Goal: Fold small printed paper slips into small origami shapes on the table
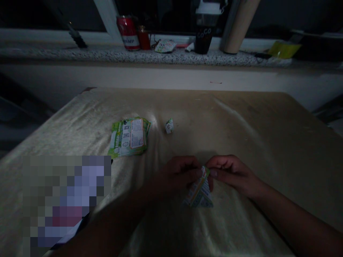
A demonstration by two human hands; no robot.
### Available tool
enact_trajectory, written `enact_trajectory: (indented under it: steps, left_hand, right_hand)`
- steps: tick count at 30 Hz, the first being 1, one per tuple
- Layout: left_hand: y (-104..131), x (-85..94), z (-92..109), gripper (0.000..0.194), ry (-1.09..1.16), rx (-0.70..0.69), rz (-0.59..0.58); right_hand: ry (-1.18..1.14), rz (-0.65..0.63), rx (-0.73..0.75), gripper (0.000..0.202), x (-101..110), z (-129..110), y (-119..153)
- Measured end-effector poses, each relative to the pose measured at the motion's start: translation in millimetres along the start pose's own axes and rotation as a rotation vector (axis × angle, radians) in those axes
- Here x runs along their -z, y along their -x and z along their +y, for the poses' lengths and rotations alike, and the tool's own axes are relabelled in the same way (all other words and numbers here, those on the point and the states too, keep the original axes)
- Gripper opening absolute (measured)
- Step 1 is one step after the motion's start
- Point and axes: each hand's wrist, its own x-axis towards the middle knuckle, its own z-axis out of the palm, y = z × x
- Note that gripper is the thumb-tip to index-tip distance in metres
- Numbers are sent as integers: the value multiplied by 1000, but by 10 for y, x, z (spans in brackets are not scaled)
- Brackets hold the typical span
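Between both hands is a piece of printed green-and-white paper folded into a triangle (pixel 201 194), its narrow tip pointing away from me. My left hand (pixel 184 173) pinches the paper near the tip from the left, thumb on top. From the right, my right hand (pixel 230 173) pinches the same tip with thumb and curled fingers. Beyond my left hand lies a stack of flat green printed sheets (pixel 130 137). Right of the stack sits a small folded paper piece (pixel 169 126), apart from everything else.
A glossy cloth covers the table (pixel 241 117). At left, a pixelated patch hides an object (pixel 80 200) beside my left forearm. The stone windowsill (pixel 102 53) holds a red can (pixel 128 34), an orange bottle (pixel 144 38), a CoCo cup (pixel 205 35) and a yellow packet (pixel 284 49).
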Motion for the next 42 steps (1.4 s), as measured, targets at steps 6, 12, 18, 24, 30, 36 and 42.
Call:
enact_trajectory:
  steps: [6,12,18,24,30,36,42]
  left_hand:
    - [14,-12,6,34,-34,-40,-53]
    - [15,-9,21,30,-73,-56,-73]
    - [18,-20,18,28,-178,-62,-33]
    - [18,-9,22,25,-242,-98,-33]
    - [1,2,11,24,-294,-98,-47]
    - [-3,-12,21,28,-295,-87,-68]
    - [7,-22,38,25,-284,-93,-74]
  right_hand:
    - [-74,-103,18,16,4,47,5]
    - [-111,-129,-6,11,8,64,12]
    - [-25,-94,-12,13,-26,49,30]
    - [136,-33,35,18,-66,74,38]
    - [255,-6,49,19,-71,109,31]
    - [270,18,32,16,-82,147,18]
    - [323,88,58,17,-110,138,-3]
